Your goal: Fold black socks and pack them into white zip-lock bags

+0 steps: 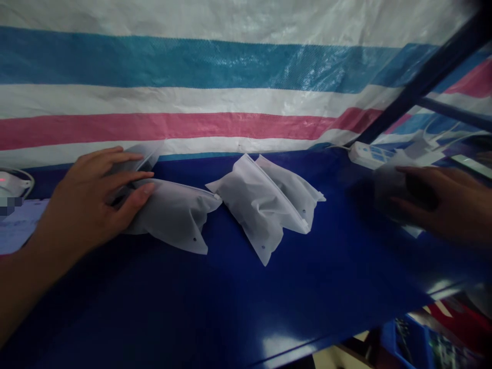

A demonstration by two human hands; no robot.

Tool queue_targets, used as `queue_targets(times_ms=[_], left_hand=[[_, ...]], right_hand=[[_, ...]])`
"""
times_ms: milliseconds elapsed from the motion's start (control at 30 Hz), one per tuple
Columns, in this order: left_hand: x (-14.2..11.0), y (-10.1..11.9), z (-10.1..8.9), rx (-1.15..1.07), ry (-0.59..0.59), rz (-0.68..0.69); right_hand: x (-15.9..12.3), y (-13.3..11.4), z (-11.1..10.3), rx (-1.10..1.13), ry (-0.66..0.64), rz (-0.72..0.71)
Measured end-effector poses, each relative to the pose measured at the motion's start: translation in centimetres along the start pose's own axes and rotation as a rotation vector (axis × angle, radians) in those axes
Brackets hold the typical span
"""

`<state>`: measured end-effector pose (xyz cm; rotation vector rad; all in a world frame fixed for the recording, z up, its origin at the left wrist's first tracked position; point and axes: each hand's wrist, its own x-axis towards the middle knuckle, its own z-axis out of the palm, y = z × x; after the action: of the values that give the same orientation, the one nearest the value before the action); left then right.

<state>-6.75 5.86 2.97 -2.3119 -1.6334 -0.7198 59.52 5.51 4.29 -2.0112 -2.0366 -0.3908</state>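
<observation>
My left hand (90, 205) lies flat with fingers stretched out on a frosted white zip pouch (175, 215) at the left of a dark blue table (238, 307); another pouch (134, 156) peeks out behind the fingers. Two more frosted pouches (255, 205) (294, 192) lean on each other at the table's middle, untouched. My right hand (442, 205), blurred by motion, is at the right edge, its fingers curled round a further white pouch (388, 189).
A striped blue, white and pink tarp (215, 92) hangs behind the table. A white power strip (369, 154) with plugs lies at the back right beside a dark metal post (430, 77). A small white device (11, 187) with a red light sits far left.
</observation>
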Motion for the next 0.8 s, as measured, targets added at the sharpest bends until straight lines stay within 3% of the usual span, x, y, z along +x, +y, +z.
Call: queue_targets(times_ms=[133,233,300,467,633,800], left_hand=[[0.0,-0.5,0.1,-0.011,-0.03,0.024],[0.0,-0.7,0.3,-0.028,-0.048,0.01],[0.0,-0.9,0.3,-0.036,-0.065,0.001],[0.1,-1.5,0.5,-0.036,-0.109,-0.034],[0.2,-2.5,0.6,-0.015,-0.142,0.03],[0.1,-2.2,0.3,0.011,-0.109,-0.02]], right_hand=[[0.2,-5.6,-1.5,0.124,-0.147,-0.082],[1.8,-9.6,-1.8,0.269,-0.215,-0.186],[3.5,-11.7,-1.4,0.375,-0.223,-0.286],[7.2,-16.3,0.7,0.625,-0.285,-0.329],[8.3,-20.9,1.6,0.682,-0.261,-0.652],[7.5,-23.9,1.3,0.603,-0.217,-0.717]])
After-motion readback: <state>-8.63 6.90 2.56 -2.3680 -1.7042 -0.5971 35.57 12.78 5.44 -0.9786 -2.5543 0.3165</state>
